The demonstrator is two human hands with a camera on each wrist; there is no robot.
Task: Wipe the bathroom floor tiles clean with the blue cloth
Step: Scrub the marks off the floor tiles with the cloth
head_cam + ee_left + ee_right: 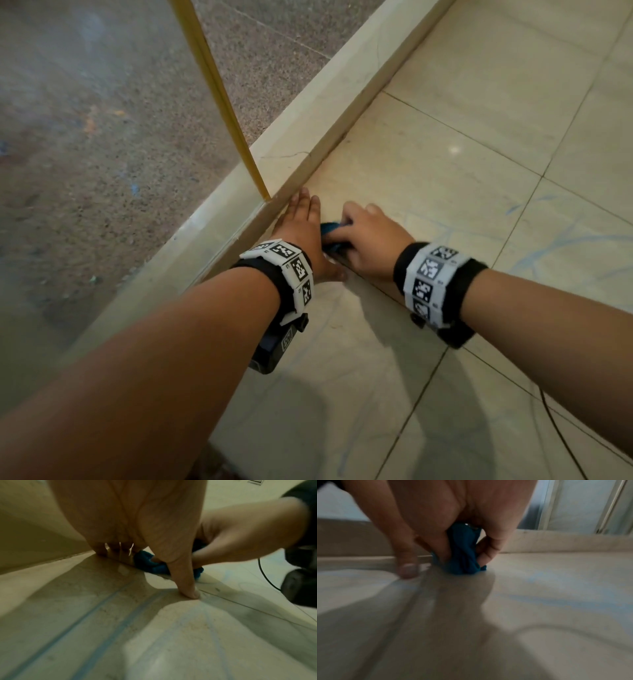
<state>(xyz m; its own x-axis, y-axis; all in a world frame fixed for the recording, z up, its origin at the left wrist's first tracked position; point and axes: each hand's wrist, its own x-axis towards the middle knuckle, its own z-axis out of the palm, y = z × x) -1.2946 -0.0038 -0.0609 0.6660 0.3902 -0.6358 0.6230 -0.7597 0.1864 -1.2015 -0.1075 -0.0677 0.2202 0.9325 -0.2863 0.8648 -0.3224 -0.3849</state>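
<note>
Blue bunched cloth (331, 229) is sitting on the glossy beige floor tiles (445, 164), gripped by the right hand (368, 236) with curled fingers. Beside it, the left hand (301, 226) is pressing flat, fingers straight, along the beige stone curb (308, 113).

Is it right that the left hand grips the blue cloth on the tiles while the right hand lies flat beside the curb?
No, the hands are swapped. The right hand grips the cloth; the left hand lies flat by the curb. The head view shows it.
</note>
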